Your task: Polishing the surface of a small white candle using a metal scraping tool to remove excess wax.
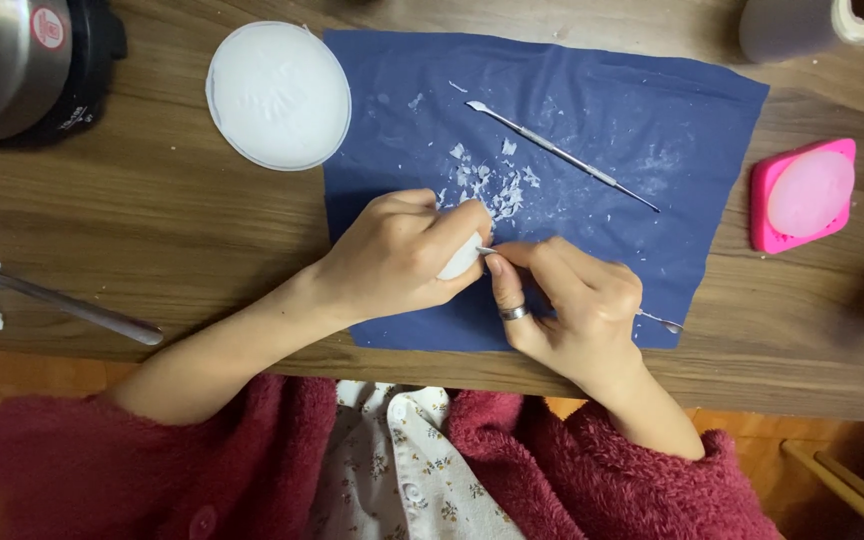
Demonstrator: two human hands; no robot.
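My left hand [397, 252] grips a small white piece [460, 262] over a dark blue cloth [602, 120] on the wooden table. My right hand [577, 305], with a ring on the thumb, holds a thin metal carving tool [660, 320] whose tip touches the white piece. Most of the piece is hidden by my fingers. White shavings [497, 185] lie scattered on the cloth just beyond my hands. A second thin metal tool [562, 155] lies diagonally on the cloth farther back.
A round white disc [278, 95] with a pressed pattern sits at the cloth's left corner. A pink square mould [804, 194] with a pale round insert lies to the right. A metal pot [22, 60] stands at the back left, a spoon [62, 305] near the left edge.
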